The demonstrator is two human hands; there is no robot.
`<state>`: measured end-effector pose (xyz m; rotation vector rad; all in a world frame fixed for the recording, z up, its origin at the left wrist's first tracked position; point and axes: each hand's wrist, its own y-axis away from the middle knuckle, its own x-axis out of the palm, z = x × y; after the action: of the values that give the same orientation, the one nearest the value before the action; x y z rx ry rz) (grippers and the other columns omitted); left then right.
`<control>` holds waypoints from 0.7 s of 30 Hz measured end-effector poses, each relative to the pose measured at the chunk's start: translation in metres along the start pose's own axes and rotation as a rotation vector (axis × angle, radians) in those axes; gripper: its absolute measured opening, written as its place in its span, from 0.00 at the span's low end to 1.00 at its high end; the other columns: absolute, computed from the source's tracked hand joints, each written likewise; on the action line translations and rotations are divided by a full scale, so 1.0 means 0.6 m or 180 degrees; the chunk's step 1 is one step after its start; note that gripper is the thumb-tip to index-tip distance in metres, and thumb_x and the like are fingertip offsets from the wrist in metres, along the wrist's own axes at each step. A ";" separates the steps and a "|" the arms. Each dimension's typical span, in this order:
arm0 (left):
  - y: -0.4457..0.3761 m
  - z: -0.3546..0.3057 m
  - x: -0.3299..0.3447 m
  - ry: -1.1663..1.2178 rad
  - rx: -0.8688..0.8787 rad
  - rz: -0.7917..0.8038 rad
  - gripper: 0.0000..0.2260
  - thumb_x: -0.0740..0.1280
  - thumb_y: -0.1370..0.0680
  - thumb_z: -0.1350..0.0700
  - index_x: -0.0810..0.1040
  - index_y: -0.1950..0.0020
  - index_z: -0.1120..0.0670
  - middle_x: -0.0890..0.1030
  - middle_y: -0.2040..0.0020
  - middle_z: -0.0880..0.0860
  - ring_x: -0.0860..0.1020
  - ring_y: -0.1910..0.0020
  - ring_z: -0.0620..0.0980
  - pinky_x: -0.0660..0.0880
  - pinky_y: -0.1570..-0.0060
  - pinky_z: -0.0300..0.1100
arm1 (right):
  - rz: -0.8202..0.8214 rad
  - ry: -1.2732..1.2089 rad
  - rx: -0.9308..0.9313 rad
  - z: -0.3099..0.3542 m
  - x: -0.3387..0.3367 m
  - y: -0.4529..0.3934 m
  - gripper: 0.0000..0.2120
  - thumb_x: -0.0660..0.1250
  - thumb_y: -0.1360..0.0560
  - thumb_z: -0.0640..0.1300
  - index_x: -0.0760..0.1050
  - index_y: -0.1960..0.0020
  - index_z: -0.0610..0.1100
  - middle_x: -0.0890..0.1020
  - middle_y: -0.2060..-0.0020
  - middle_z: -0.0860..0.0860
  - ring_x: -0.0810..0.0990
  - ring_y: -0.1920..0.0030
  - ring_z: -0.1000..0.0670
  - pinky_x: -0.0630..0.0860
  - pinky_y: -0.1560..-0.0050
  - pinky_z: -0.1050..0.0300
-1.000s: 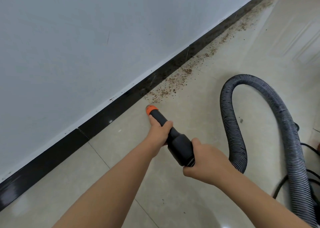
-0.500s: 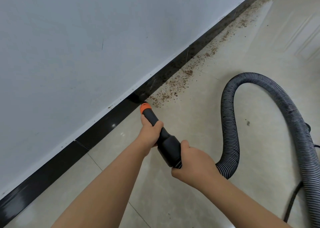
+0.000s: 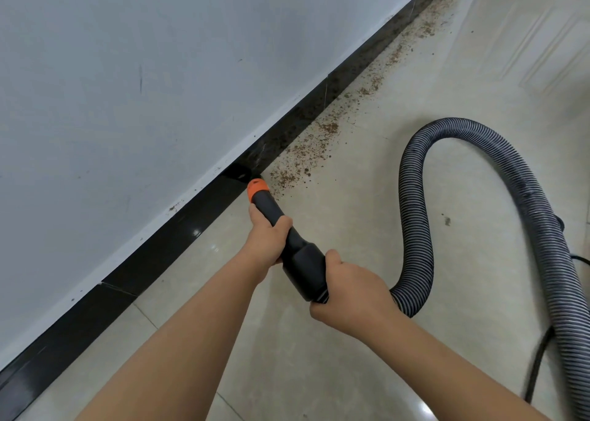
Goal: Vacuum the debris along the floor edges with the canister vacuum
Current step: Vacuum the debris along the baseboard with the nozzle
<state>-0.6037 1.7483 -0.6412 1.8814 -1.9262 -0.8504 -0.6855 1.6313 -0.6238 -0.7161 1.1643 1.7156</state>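
Fingers of both the left hand [image 3: 266, 240] and right hand [image 3: 349, 288] grip the nozzle [image 3: 289, 241] beside debris [image 3: 303, 158].

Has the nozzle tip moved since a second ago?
Yes. The nozzle tip has closed in on the black baseboard; earlier it sat out on the tile, now it is at the baseboard's foot, at the near end of the debris.

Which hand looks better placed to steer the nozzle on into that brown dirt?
Probably the left hand: it grips the nozzle nearest the debris; the right hand holds the hose end.
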 end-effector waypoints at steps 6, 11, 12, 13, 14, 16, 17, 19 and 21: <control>-0.004 -0.016 0.011 0.0045 0.0012 -0.0024 0.31 0.58 0.20 0.55 0.42 0.24 0.50 0.69 0.40 0.55 0.73 0.48 0.56 0.75 0.49 0.50 | -0.0088 -0.0015 -0.0024 -0.005 -0.009 -0.012 0.19 0.66 0.29 0.48 0.56 0.51 0.45 0.68 0.62 0.52 0.71 0.61 0.48 0.61 0.73 0.62; 0.033 -0.007 0.016 0.0287 0.0193 -0.0381 0.27 0.59 0.21 0.57 0.51 0.25 0.53 0.70 0.45 0.54 0.73 0.56 0.51 0.74 0.55 0.45 | -0.0182 -0.0009 -0.0109 -0.002 -0.006 0.004 0.19 0.66 0.29 0.50 0.57 0.51 0.46 0.68 0.63 0.53 0.72 0.61 0.48 0.63 0.72 0.61; 0.046 -0.001 0.017 0.0405 0.0183 -0.0492 0.27 0.59 0.22 0.57 0.51 0.25 0.53 0.71 0.45 0.54 0.73 0.56 0.51 0.73 0.56 0.45 | -0.0170 0.0011 -0.0134 -0.002 -0.005 0.011 0.19 0.66 0.30 0.50 0.58 0.51 0.46 0.68 0.64 0.53 0.73 0.61 0.48 0.64 0.71 0.60; 0.059 0.007 0.017 0.0520 0.0152 -0.0599 0.28 0.60 0.22 0.57 0.51 0.25 0.52 0.71 0.42 0.55 0.73 0.53 0.52 0.74 0.53 0.46 | -0.0147 0.0045 -0.0169 -0.004 -0.005 0.019 0.18 0.66 0.30 0.51 0.58 0.51 0.47 0.68 0.64 0.54 0.73 0.61 0.49 0.65 0.70 0.60; 0.072 0.017 0.017 0.0622 0.0100 -0.0691 0.30 0.60 0.23 0.56 0.49 0.25 0.52 0.70 0.38 0.55 0.73 0.48 0.54 0.74 0.49 0.48 | -0.0108 0.0111 -0.0219 -0.006 -0.006 0.028 0.18 0.67 0.31 0.52 0.59 0.51 0.47 0.68 0.64 0.55 0.73 0.61 0.49 0.65 0.69 0.60; 0.104 0.038 0.013 0.0821 0.0006 -0.0811 0.32 0.60 0.23 0.56 0.45 0.24 0.51 0.68 0.33 0.55 0.72 0.44 0.55 0.73 0.44 0.49 | -0.0022 0.0267 -0.0352 -0.008 -0.004 0.047 0.18 0.67 0.31 0.52 0.59 0.52 0.48 0.69 0.64 0.55 0.72 0.61 0.50 0.63 0.70 0.62; 0.120 0.046 0.010 0.0927 -0.0016 -0.0847 0.33 0.60 0.23 0.57 0.44 0.24 0.50 0.68 0.34 0.54 0.72 0.45 0.54 0.73 0.44 0.48 | 0.0012 0.0319 -0.0419 -0.007 -0.003 0.055 0.18 0.67 0.31 0.52 0.60 0.51 0.49 0.71 0.63 0.54 0.72 0.62 0.50 0.63 0.71 0.63; 0.149 0.060 0.001 0.1088 -0.0076 -0.0908 0.33 0.60 0.23 0.57 0.44 0.24 0.49 0.68 0.35 0.53 0.72 0.47 0.52 0.73 0.44 0.48 | 0.0091 0.0422 -0.0549 0.000 0.001 0.071 0.18 0.67 0.32 0.53 0.60 0.51 0.49 0.72 0.62 0.54 0.73 0.62 0.51 0.63 0.71 0.66; 0.174 0.071 -0.013 0.1219 -0.0195 -0.0986 0.34 0.60 0.23 0.56 0.43 0.24 0.48 0.69 0.35 0.53 0.73 0.45 0.53 0.73 0.42 0.49 | 0.0200 0.0540 -0.0699 0.012 0.002 0.084 0.18 0.67 0.32 0.53 0.60 0.51 0.50 0.72 0.62 0.55 0.73 0.62 0.52 0.64 0.71 0.66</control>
<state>-0.7116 1.7600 -0.6091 2.1520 -1.3930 -0.5654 -0.7317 1.6314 -0.6023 -0.9844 1.1327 1.8841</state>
